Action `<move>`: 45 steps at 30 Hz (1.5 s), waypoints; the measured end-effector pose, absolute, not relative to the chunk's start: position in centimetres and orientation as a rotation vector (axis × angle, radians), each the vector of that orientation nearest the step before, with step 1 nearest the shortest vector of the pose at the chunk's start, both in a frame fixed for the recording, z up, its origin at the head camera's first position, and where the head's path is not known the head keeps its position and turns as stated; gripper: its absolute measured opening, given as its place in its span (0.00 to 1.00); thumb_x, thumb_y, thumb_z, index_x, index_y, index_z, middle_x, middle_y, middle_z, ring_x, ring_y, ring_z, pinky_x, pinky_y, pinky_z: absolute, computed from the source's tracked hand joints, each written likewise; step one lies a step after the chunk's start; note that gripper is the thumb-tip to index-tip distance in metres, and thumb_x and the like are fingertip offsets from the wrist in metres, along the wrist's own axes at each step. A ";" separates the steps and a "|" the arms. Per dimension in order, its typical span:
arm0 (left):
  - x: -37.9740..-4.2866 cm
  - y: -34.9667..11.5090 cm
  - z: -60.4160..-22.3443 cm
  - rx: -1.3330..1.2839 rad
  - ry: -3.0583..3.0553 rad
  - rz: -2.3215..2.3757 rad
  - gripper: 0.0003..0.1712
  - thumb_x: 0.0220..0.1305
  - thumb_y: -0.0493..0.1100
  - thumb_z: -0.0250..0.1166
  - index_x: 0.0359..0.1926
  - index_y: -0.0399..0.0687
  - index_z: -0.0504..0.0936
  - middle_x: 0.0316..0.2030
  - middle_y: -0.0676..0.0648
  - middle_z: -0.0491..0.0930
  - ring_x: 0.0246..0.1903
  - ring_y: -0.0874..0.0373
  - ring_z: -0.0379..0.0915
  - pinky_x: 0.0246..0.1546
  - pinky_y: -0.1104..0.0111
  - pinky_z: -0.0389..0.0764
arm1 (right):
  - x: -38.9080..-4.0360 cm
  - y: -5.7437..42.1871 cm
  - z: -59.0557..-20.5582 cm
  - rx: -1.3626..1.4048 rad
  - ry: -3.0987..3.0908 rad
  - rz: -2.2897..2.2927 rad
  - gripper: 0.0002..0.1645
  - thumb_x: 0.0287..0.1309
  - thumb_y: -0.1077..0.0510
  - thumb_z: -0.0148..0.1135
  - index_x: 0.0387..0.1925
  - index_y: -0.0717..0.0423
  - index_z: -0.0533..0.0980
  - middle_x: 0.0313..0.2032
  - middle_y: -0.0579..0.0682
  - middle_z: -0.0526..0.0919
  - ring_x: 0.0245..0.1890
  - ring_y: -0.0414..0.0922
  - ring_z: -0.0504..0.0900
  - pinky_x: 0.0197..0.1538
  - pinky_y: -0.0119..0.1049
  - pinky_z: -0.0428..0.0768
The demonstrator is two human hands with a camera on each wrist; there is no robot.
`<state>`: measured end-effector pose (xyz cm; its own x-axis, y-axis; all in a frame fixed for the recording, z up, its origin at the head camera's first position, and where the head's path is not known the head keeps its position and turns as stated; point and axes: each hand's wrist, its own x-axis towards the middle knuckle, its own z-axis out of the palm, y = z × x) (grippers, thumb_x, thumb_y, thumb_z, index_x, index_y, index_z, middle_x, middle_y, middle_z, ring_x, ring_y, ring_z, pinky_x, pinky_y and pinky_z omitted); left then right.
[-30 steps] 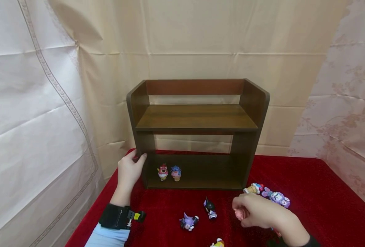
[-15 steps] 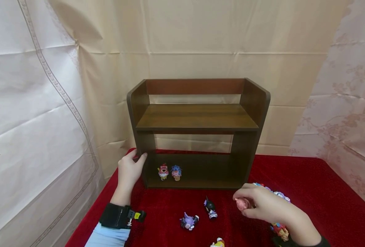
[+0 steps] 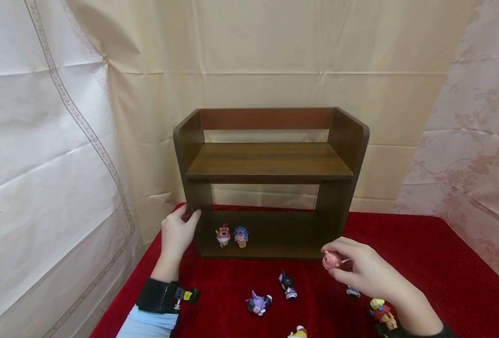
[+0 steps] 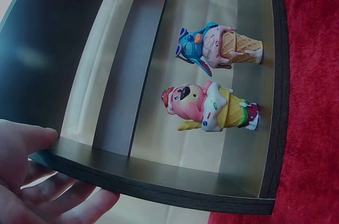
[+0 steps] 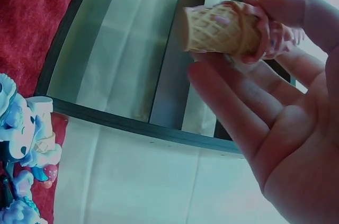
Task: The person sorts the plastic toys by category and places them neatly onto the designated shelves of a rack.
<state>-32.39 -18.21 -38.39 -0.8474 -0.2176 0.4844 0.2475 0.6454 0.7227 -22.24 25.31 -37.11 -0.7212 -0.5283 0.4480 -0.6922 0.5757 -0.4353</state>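
Observation:
My left hand (image 3: pixel 177 234) grips the left side panel of a dark brown two-tier wooden shelf (image 3: pixel 270 159), thumb inside and fingers outside in the left wrist view. My right hand (image 3: pixel 363 267) holds a pink ice-cream-cone figurine (image 3: pixel 331 259) just off the shelf's lower right front. Its waffle cone (image 5: pixel 217 28) points toward the shelf in the right wrist view, while fingers partly cover the pink top. On the lower tier, at the left, a pink bear figurine (image 4: pixel 188 99) and a blue figurine with a pink-topped cone (image 4: pixel 192 49) stand upright side by side.
On the red cloth (image 3: pixel 410 253) lie a purple figurine (image 3: pixel 257 303), a black-hooded figurine (image 3: pixel 287 284), a yellow one (image 3: pixel 298 332) at the bottom edge and a red-and-yellow one (image 3: pixel 383 313). More pale blue figurines (image 5: pixel 24 128) are beside the shelf, mostly behind my right hand in the head view.
My right hand has raised the pink figurine and moved it nearer the shelf, its pink top showing more to the head camera. The left hand stays where it was.

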 end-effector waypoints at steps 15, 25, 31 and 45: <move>-32.4 -18.3 -38.5 -0.031 -2.327 -1.134 0.22 0.65 0.51 0.62 0.55 0.46 0.80 0.43 0.44 0.83 0.39 0.51 0.79 0.33 0.57 0.84 | -22.6 25.5 -36.7 0.984 -2.343 0.958 0.30 0.45 0.68 0.71 0.51 0.43 0.76 0.45 0.42 0.78 0.41 0.38 0.77 0.37 0.31 0.83; -32.4 -18.2 -38.5 -0.047 -2.323 -1.125 0.21 0.65 0.51 0.62 0.54 0.45 0.81 0.43 0.43 0.83 0.40 0.50 0.79 0.32 0.57 0.84 | -23.0 25.7 -36.8 0.957 -2.221 0.971 0.33 0.40 0.72 0.71 0.50 0.47 0.78 0.46 0.45 0.78 0.41 0.40 0.78 0.38 0.26 0.81; -32.4 -18.3 -38.6 -0.048 -2.317 -1.127 0.21 0.65 0.51 0.62 0.54 0.46 0.81 0.43 0.44 0.83 0.39 0.51 0.79 0.33 0.57 0.84 | -23.2 25.7 -36.9 0.959 -2.191 0.972 0.33 0.39 0.72 0.73 0.50 0.48 0.78 0.46 0.46 0.80 0.41 0.41 0.79 0.36 0.28 0.82; -32.5 -18.3 -38.4 -0.051 -2.314 -1.118 0.20 0.65 0.50 0.62 0.53 0.45 0.81 0.42 0.43 0.83 0.39 0.50 0.78 0.33 0.55 0.83 | -23.6 25.6 -37.3 0.853 -2.351 0.995 0.27 0.48 0.64 0.72 0.51 0.44 0.77 0.44 0.40 0.80 0.39 0.36 0.79 0.35 0.34 0.84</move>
